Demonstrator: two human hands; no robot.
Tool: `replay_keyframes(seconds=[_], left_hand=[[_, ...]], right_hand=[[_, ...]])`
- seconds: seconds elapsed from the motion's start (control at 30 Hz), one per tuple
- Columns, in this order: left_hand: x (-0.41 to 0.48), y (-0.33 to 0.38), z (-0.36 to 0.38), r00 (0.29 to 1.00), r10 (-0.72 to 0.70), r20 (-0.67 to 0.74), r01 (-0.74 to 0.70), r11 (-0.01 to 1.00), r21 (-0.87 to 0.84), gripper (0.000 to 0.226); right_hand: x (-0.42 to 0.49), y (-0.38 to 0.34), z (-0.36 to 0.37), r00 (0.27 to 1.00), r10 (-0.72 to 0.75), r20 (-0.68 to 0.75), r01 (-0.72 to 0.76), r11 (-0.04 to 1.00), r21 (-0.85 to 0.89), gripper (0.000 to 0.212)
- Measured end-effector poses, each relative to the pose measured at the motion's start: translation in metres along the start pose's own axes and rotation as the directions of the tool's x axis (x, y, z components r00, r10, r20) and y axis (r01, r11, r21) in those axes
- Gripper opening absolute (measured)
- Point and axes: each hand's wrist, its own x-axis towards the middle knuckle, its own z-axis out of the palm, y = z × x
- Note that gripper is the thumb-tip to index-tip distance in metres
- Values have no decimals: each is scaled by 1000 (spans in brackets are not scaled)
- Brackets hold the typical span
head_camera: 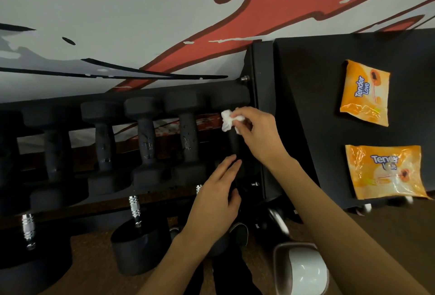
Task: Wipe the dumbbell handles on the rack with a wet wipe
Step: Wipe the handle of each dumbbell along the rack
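Wet wipe (229, 120), white, crumpled: pinched in right hand (256, 132) at the far end of the rightmost dumbbell handle (234, 144), rack (255, 97) upper row; left hand (216, 198) flat, fingers straight, at that dumbbell's near head; neighbouring handles beaded wet; black tabletop (317, 106) rightward, bearing two orange wipe packets (364, 93) (386, 172); red-and-black painted wall (117, 12) behind; brown floor (94, 278) below.

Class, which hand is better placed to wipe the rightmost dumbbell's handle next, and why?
Right. The right hand pinches the wet wipe at the top of that handle; the left hand holds nothing.
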Motion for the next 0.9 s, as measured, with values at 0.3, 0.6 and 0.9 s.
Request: replay_keyframes(seconds=[0.3, 0.6, 0.9], left_hand=[[1, -1, 2, 1000, -3, -10, 3, 1000, 23, 60], [0, 0, 3, 1000, -13, -10, 13, 1000, 3, 60], [0, -1, 2, 1000, -16, -12, 16, 1000, 16, 61]], right_hand=[[-35, 14, -15, 970, 25, 240, -34, 999, 35, 14], [11, -2, 1, 993, 116, -37, -111, 986, 128, 8], [-38, 13, -15, 955, 203, 216, -239, 958, 156, 14]])
